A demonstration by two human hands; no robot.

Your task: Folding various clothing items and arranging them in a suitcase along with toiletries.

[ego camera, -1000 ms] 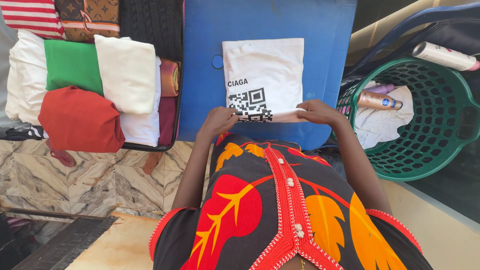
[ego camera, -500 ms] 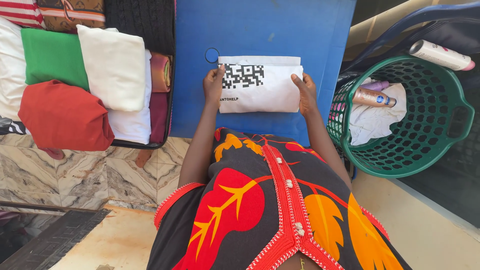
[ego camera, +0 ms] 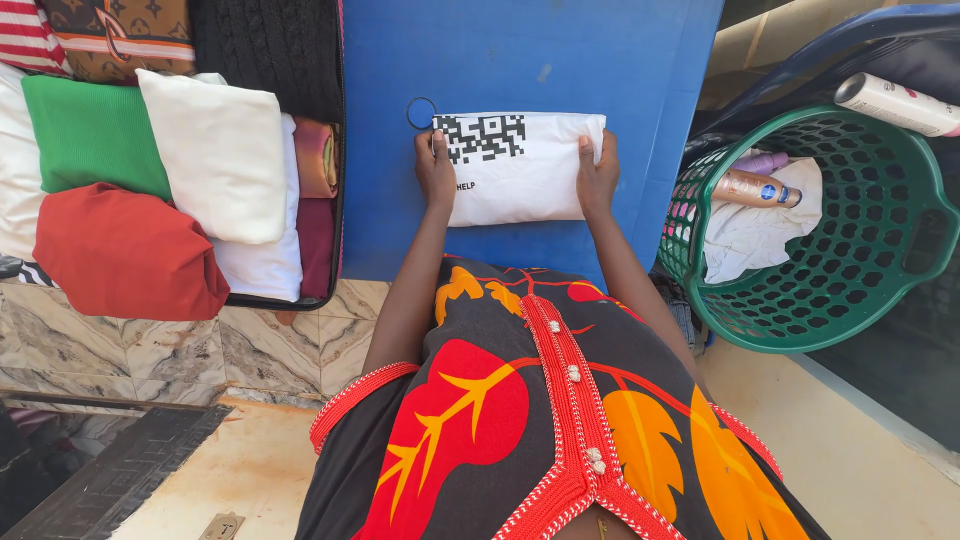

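Note:
A white garment with a black square code print lies folded into a flat rectangle on a blue surface. My left hand presses on its left edge, fingers flat over the cloth. My right hand lies on its right edge the same way. Both hands rest on the fold rather than lifting it.
An open suitcase at the left holds folded clothes: red, green, white and others. A green plastic basket at the right holds a white cloth and bottles. A white bottle lies beyond it. Marble floor tiles lie below.
The lower half of the white garment was lifted and folded away from me, halving it. Both hands moved from its near edge to its sides and now press it flat.

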